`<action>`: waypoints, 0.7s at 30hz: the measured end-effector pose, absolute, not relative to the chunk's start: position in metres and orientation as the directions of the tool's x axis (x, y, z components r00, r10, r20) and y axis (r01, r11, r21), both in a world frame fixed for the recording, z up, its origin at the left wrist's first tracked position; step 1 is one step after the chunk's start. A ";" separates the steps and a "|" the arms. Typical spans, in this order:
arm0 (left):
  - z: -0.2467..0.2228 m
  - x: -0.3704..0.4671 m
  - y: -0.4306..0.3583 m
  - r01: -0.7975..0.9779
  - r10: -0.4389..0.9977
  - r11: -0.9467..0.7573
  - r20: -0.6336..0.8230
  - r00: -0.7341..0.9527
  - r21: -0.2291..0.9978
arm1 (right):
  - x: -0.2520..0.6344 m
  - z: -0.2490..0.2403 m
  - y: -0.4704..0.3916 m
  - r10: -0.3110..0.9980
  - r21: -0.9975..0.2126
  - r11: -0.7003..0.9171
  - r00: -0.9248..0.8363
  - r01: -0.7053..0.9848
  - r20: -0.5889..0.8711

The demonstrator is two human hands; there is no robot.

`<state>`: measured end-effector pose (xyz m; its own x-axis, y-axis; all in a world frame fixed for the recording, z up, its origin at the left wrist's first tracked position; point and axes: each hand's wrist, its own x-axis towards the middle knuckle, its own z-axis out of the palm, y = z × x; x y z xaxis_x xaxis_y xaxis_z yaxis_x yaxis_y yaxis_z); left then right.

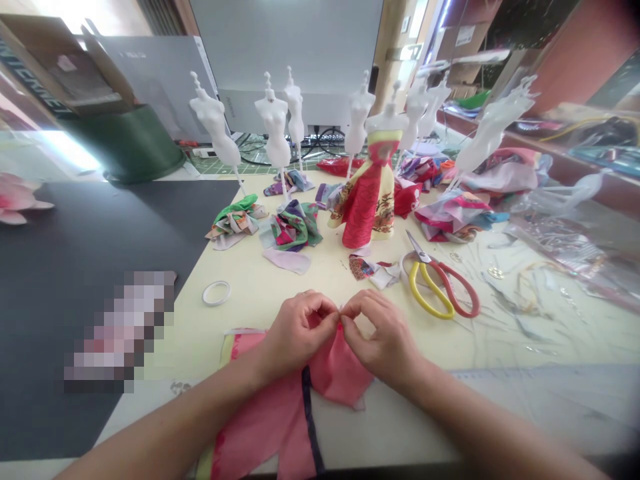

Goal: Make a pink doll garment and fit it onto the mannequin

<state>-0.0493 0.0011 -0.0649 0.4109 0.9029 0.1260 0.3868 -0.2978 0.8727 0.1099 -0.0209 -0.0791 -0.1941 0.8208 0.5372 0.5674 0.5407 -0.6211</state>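
The left hand [300,330] and right hand [383,333] meet, thumbs and index fingers pinched closed on the top edge of the pink cloth [340,373], which hangs below the fingertips and spreads leftward. Just right of the fingers lie scissors [431,293]; to their left, a white ring [216,293]. Beyond stands a dressed dummy [370,200]. Far left, a cardboard box [65,70] reads "INTERNET"; the grey screen's [290,47] small lettering is illegible.

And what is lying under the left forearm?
Pink cloth shows on both sides of the forearm near the left hand; what lies directly beneath is covered.
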 end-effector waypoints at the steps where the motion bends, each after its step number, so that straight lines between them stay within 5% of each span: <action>1: -0.065 -0.049 0.001 0.407 0.898 -0.330 0.150 0.414 0.851 | 0.110 -0.079 -0.021 0.816 -0.609 0.544 -0.194 0.577 0.545; 5: -0.066 -0.049 -0.001 0.421 0.887 -0.363 0.171 0.428 0.831 | 0.109 -0.078 -0.022 0.855 -0.659 0.487 -0.156 0.573 0.495; 11: -0.065 -0.048 0.002 0.220 0.886 -0.087 -0.026 0.463 0.972 | 0.111 -0.072 -0.021 0.992 -0.952 0.066 -0.126 0.299 0.030; 21: -0.064 -0.048 0.005 0.092 0.883 0.057 -0.093 0.459 0.994 | 0.114 -0.078 -0.018 0.969 -0.978 -0.193 -0.170 -0.084 -0.177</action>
<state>-0.0481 0.0047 -0.0636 0.4594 0.8833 -0.0932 0.0918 0.0571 0.9941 0.1142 -0.0177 -0.0776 -0.1699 0.9694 -0.1769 -0.0844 -0.1932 -0.9775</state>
